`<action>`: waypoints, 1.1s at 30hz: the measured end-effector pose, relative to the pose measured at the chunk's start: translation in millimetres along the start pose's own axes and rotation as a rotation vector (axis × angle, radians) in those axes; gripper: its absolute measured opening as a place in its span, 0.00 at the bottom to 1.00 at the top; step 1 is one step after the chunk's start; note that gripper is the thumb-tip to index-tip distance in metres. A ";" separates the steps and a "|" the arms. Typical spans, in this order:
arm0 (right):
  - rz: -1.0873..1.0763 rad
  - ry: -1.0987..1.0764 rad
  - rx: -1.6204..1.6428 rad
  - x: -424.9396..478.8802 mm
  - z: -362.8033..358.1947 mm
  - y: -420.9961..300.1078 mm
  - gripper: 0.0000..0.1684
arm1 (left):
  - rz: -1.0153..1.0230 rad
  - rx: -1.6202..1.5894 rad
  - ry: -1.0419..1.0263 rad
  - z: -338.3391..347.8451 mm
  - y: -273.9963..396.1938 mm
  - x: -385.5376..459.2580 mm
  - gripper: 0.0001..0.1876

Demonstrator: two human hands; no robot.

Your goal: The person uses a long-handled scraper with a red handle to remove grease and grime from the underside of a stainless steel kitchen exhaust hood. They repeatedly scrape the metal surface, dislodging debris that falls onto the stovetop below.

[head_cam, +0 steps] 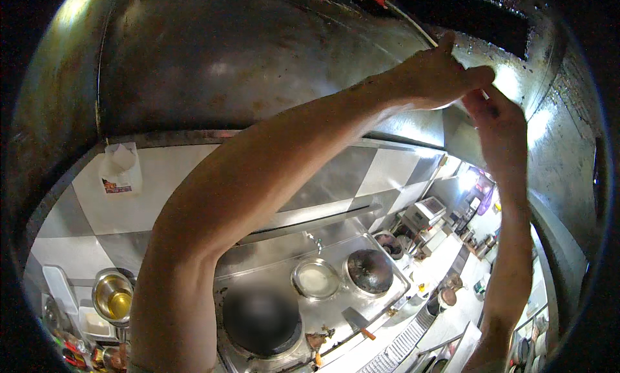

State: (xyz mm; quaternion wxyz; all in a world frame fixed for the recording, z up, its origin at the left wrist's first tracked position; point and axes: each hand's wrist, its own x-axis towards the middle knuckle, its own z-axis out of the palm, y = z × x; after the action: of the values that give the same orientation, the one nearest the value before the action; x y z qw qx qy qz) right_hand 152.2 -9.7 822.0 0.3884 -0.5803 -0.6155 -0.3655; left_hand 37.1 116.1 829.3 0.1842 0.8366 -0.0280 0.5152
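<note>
Both of my arms reach up inside a grimy metal range hood (pixel 232 58). A long pale stick with a red end (pixel 409 22) runs from the dark opening (pixel 474 19) down to my hands. My left hand (pixel 436 75) is wrapped around the stick, with one finger pointing up. Just below and to the right, my right hand (pixel 499 109) is closed, and a pale bit that lines up with the stick shows between its fingers. The hands nearly touch. What the red end is cannot be made out in the dark.
Below is a steel stove top with a dark wok (pixel 261 319), a round metal pan (pixel 316 279), a blackened wok (pixel 370 271) and a cleaver (pixel 356 319). A steel pot of yellow liquid (pixel 114 295) stands left. A white bag (pixel 121 169) hangs on the tiled wall.
</note>
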 end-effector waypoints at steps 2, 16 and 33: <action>-0.077 0.046 0.110 -7.4 9.1 19.6 0.13 | -0.012 0.029 0.089 9.9 -12.6 8.0 0.46; -0.068 0.009 0.240 -4.1 -5.5 3.2 0.16 | 0.027 -0.001 0.163 1.9 11.0 -6.1 0.54; -0.029 -0.048 0.245 -0.5 -9.9 -6.5 0.18 | -0.076 -0.005 0.162 1.3 33.3 -10.2 0.54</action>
State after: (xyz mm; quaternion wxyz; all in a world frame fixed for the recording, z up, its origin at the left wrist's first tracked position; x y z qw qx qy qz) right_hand 146.3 -19.3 825.8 0.4363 -0.5281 -0.6729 -0.2791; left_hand 25.6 83.2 829.2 0.2075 0.7922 0.0172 0.5737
